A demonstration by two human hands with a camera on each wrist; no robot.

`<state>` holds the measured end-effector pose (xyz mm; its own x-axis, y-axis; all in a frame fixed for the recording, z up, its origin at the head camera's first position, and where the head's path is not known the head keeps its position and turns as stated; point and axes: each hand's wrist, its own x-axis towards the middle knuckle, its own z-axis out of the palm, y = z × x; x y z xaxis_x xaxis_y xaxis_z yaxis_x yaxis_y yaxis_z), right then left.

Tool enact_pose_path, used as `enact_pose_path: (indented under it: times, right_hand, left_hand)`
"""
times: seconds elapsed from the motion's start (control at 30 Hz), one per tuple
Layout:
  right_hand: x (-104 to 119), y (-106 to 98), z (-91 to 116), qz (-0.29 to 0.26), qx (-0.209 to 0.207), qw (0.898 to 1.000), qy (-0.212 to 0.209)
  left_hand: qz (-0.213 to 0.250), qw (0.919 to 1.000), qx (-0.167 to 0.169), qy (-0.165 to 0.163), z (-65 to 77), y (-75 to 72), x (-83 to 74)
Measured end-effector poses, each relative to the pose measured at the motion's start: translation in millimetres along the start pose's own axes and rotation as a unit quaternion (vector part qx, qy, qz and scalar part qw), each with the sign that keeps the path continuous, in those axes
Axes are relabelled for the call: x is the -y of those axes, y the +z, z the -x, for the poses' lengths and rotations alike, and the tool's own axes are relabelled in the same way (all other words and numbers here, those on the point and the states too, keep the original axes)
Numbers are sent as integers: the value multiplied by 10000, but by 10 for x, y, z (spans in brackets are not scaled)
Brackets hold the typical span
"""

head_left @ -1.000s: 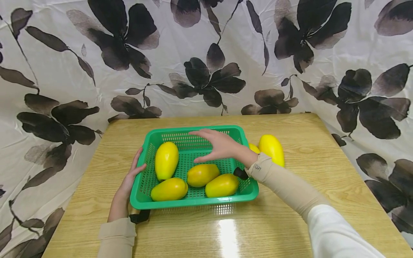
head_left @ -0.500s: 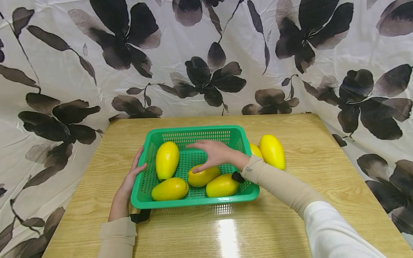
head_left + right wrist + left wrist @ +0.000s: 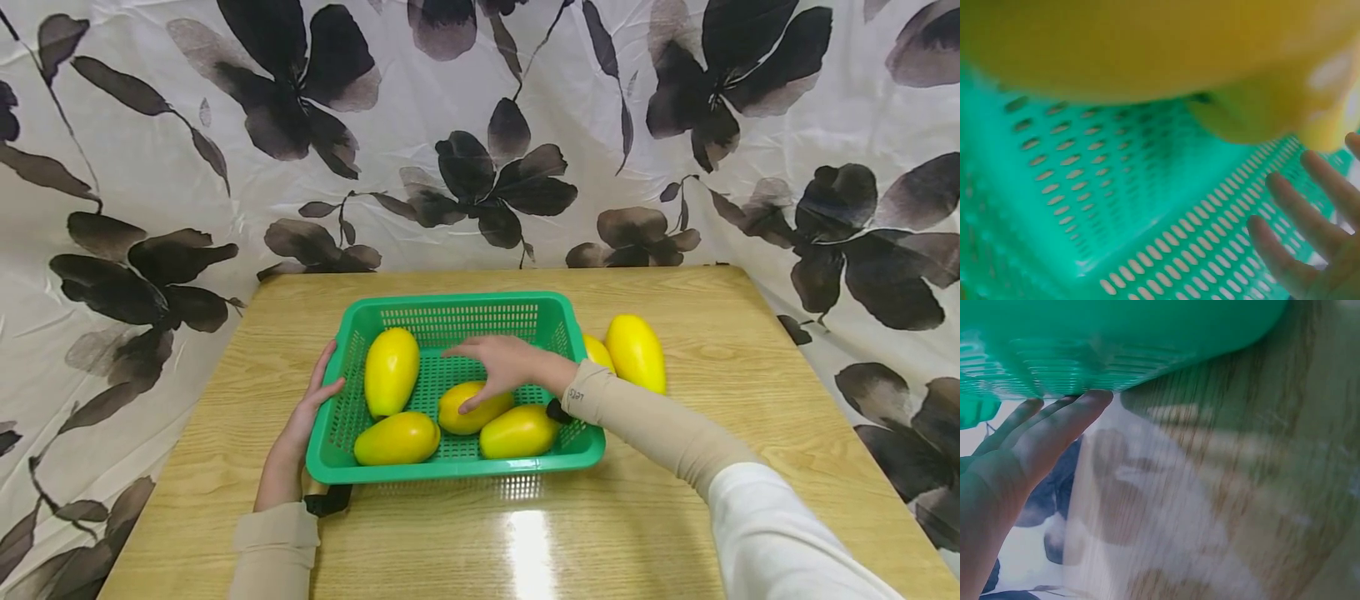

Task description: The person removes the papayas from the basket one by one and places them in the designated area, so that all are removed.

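A green plastic basket with slotted walls holds several yellow mangoes. My left hand rests at the basket's left side, thumb over the rim; in the left wrist view its straight fingers touch the outer wall. Inside the basket my right hand hovers with fingers spread, holding nothing. Its thumb overlaps the middle mango in the head view. Another mango lies under the right wrist. Along the left stand an upright mango and a sideways mango.
Outside the basket's right wall, a large yellow mango lies on the wooden table, with a second mango partly hidden by the basket and right arm. A floral cloth hangs behind the table.
My right hand has lowered from above the back of the basket toward the middle mango, fingers still spread. The left hand stays at the basket's side.
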<state>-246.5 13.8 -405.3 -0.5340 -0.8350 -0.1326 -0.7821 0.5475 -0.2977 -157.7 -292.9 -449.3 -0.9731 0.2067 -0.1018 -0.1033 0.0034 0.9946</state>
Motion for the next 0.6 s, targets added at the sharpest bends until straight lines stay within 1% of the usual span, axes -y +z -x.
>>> enact_pose_path:
  times: [0.17,0.23,0.27,0.4,0.5,0.6]
  right_hand:
    - [-3,53,-12,87,166,9994,-302]
    - [11,55,-17,-20,189,9989,-418]
    - [17,54,-20,-40,215,9987,-453]
    - [41,71,-40,-181,394,9983,-384]
    - [50,103,-60,-160,500,9981,-317]
    - [57,138,-74,-116,560,9977,-377]
  left_hand:
    - [138,9999,18,18,13,-9,1]
    - [187,9998,11,18,14,-9,4]
    - [283,9996,16,53,5,-7,5]
    - [272,9996,-23,48,8,-13,2]
    - [208,9998,-72,9,-4,-20,-10]
    - [445,9989,-137,88,-52,-13,-21]
